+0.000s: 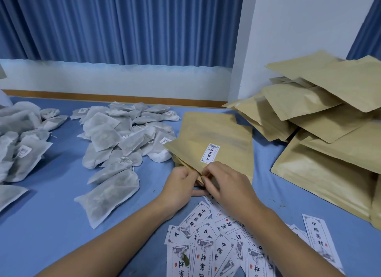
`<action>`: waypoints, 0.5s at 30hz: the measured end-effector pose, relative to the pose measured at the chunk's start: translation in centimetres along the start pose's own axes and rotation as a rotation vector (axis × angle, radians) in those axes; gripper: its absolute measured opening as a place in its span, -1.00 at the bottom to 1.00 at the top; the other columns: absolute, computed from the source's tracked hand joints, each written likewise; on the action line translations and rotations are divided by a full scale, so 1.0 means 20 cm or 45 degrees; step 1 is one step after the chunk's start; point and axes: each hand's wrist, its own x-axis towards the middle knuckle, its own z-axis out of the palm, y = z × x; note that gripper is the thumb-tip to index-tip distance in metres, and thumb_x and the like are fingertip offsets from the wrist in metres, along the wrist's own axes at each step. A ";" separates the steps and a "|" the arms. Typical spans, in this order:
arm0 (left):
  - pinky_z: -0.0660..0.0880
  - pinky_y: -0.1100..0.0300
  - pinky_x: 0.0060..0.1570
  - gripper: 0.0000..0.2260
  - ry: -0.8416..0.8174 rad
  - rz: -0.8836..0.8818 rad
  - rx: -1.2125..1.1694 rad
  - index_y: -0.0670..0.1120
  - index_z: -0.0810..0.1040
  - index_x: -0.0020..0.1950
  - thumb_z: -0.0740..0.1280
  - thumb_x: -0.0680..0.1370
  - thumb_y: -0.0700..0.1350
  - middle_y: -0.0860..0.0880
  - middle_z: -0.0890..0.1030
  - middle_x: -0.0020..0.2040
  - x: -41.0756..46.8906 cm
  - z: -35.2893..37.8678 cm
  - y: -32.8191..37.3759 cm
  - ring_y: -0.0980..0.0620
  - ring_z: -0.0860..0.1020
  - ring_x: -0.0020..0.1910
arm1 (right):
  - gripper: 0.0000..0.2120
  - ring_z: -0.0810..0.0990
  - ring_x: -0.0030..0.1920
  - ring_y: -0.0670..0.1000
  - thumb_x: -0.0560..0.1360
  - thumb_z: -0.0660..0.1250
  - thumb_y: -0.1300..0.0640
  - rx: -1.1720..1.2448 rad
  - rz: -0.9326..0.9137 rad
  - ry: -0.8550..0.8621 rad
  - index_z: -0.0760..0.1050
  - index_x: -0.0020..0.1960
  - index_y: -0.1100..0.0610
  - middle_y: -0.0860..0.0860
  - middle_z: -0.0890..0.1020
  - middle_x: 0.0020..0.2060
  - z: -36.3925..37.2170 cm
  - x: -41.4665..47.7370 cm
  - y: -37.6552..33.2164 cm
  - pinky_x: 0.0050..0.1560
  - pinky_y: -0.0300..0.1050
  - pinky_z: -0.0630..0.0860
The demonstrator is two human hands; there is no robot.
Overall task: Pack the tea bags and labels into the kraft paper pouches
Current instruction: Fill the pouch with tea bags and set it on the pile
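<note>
The left hand (181,183) and right hand (225,187) both pinch the near edge of a flat, matte kraft pouch (214,132) lying on the blue surface (51,235). Puffy, fibrous white tea bags (123,136) heap just left of it. Rectangular printed labels (216,248) lie scattered nearer.

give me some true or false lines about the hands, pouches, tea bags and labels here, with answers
1. The left hand and right hand both pinch the near edge of the labelled pouch. True.
2. The tea bags are piled to the right of that pouch. False: they lie to its left.
3. Loose labels lie scattered on the table close to the person, around the forearms. True.
4. The stacked pouches at the right are blue plastic. False: they are brown kraft paper.
5. The pouch being held has a bare face. False: a white label sits on it.
</note>
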 end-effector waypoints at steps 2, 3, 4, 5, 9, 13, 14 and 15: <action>0.66 0.07 -0.11 -0.70 0.033 -0.016 0.124 -0.45 0.52 -0.21 0.13 0.62 -0.33 -0.26 0.61 -0.28 0.00 0.00 0.00 -0.09 0.67 -0.25 | -0.83 0.48 -0.07 -0.04 0.65 0.20 0.01 -0.098 -0.020 -0.067 0.49 -0.01 0.07 -0.09 0.52 -0.10 0.00 0.01 0.00 -0.20 0.03 0.51; 0.66 0.10 -0.16 -0.67 0.045 -0.017 0.181 -0.41 0.51 -0.27 0.13 0.62 -0.32 -0.24 0.59 -0.32 0.00 0.00 0.01 -0.11 0.66 -0.29 | -0.82 0.48 -0.11 0.00 0.65 0.21 0.03 -0.100 -0.027 -0.058 0.49 -0.05 0.09 -0.06 0.51 -0.13 -0.01 0.01 0.00 -0.23 0.05 0.51; 0.65 0.14 -0.24 -0.64 0.058 -0.016 0.211 -0.35 0.49 -0.35 0.13 0.63 -0.32 -0.23 0.58 -0.35 0.00 0.01 0.02 -0.13 0.64 -0.32 | -0.83 0.47 -0.17 0.03 0.64 0.23 0.08 -0.071 -0.015 -0.025 0.47 -0.09 0.11 -0.04 0.50 -0.16 -0.01 0.02 0.01 -0.25 0.07 0.51; 0.63 0.18 -0.30 -0.62 0.066 -0.009 0.238 -0.29 0.48 -0.39 0.13 0.62 -0.33 -0.22 0.56 -0.36 0.00 0.02 0.02 -0.14 0.61 -0.35 | -0.84 0.46 -0.24 0.06 0.63 0.25 0.12 -0.022 0.028 0.027 0.45 -0.13 0.12 -0.02 0.49 -0.19 -0.02 0.02 0.02 -0.26 0.09 0.50; 0.62 0.15 -0.31 -0.67 0.036 0.089 0.385 -0.25 0.50 -0.32 0.15 0.62 -0.30 -0.12 0.54 -0.40 -0.04 0.06 0.01 -0.03 0.54 -0.40 | -0.82 0.51 -0.28 0.09 0.59 0.32 0.18 0.118 0.372 0.352 0.46 -0.20 0.14 -0.04 0.51 -0.27 -0.06 0.03 0.11 -0.25 0.08 0.47; 0.56 0.18 -0.40 -0.58 0.102 0.117 0.331 -0.13 0.51 -0.49 0.19 0.57 -0.33 -0.13 0.57 -0.43 -0.06 0.06 0.01 -0.14 0.59 -0.38 | -0.95 0.54 -0.04 -0.14 0.56 0.35 0.01 0.162 0.262 0.144 0.53 0.01 -0.06 -0.19 0.60 -0.04 -0.04 -0.02 0.06 -0.10 -0.16 0.48; 0.59 0.12 -0.37 -0.59 0.130 0.110 0.320 -0.13 0.49 -0.50 0.21 0.55 -0.33 -0.13 0.57 -0.44 -0.06 0.06 0.01 -0.15 0.59 -0.38 | -0.89 0.53 0.04 -0.13 0.58 0.33 0.04 0.155 0.210 0.075 0.54 0.10 -0.05 -0.20 0.60 0.05 -0.03 -0.03 0.05 -0.03 -0.17 0.48; 0.60 0.07 -0.35 -0.63 0.176 0.117 0.343 -0.16 0.45 -0.49 0.25 0.53 -0.30 -0.14 0.55 -0.45 -0.07 0.07 0.02 -0.13 0.58 -0.40 | -0.86 0.54 0.04 -0.09 0.60 0.29 0.10 0.157 0.174 0.031 0.56 0.13 -0.01 -0.18 0.61 0.07 -0.01 -0.03 0.04 0.00 -0.13 0.50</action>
